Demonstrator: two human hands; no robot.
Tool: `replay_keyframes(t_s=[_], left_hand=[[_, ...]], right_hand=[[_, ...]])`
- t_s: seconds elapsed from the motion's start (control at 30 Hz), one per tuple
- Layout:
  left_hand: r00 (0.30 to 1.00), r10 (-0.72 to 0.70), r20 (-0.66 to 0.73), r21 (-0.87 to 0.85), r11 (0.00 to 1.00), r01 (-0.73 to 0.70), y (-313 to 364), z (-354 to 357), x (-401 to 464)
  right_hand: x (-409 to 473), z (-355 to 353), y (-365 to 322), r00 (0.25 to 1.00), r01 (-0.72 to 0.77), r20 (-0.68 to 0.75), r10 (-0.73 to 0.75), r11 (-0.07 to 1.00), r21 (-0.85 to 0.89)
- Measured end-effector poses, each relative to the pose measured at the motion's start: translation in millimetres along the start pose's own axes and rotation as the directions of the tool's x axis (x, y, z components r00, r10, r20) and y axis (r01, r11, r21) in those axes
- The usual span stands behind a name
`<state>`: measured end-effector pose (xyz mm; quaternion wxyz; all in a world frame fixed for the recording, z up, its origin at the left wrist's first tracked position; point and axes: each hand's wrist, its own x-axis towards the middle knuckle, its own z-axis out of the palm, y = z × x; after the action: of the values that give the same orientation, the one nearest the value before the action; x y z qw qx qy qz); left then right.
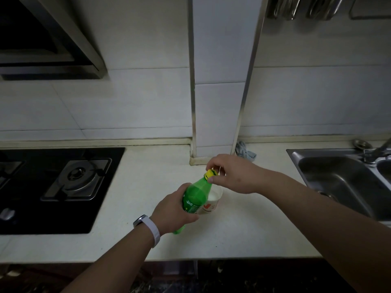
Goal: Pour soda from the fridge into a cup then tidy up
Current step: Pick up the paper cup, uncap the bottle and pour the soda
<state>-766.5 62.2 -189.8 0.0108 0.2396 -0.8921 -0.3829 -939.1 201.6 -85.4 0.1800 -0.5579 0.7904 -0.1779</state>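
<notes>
The green plastic soda bottle (195,196) is held just above the pale worktop (243,233), leaning with its neck up and away from the person. Its yellow screw cap (211,172) sits on the mouth. The left hand (175,210) is wrapped around the bottle's labelled middle, fingers curled round the far side, so only the neck and a bit of the base show. A white band with a smartwatch (148,226) circles that wrist. The right hand (232,173) comes in from the right of the bottle and pinches the yellow cap between thumb and fingertips; whether the cap is tight or loose cannot be judged from this angle.

Just behind and to the right of the bottle, partly hidden by it, a white paper cup with a red mark (212,200) stands on the worktop; its inside looks pale, and it is too dim to tell how full it is.

Farther behind the bottle a white tiled column (215,102) meets the worktop, with a crumpled grey-blue cloth (245,152) lying at its right foot. To the bottle's left a black glass gas hob with a metal burner (78,178) is set into the worktop, and a steel range hood (48,37) hangs above it. To the bottle's right lies a stainless steel sink (338,180) with a tap (378,150) at its back edge.
</notes>
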Motion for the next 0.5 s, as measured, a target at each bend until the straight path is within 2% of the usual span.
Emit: replay_keyframes(t_s=[0.2, 0.5], left_hand=[[1.0, -0.025, -0.001, -0.051, 0.998, 0.025, -0.8, -3.7, -1.8], [0.999, -0.022, -0.029, 0.048, 0.999, 0.024, 7.4, -5.7, -3.9]], right_hand=[[-2.0, -4.7, 0.8, 0.999, 0.04, 0.011, -0.041, 0.996, 0.079], [-1.5, -1.7, -0.6, 1.0, 0.002, 0.008, -0.001, 0.999, -0.032]])
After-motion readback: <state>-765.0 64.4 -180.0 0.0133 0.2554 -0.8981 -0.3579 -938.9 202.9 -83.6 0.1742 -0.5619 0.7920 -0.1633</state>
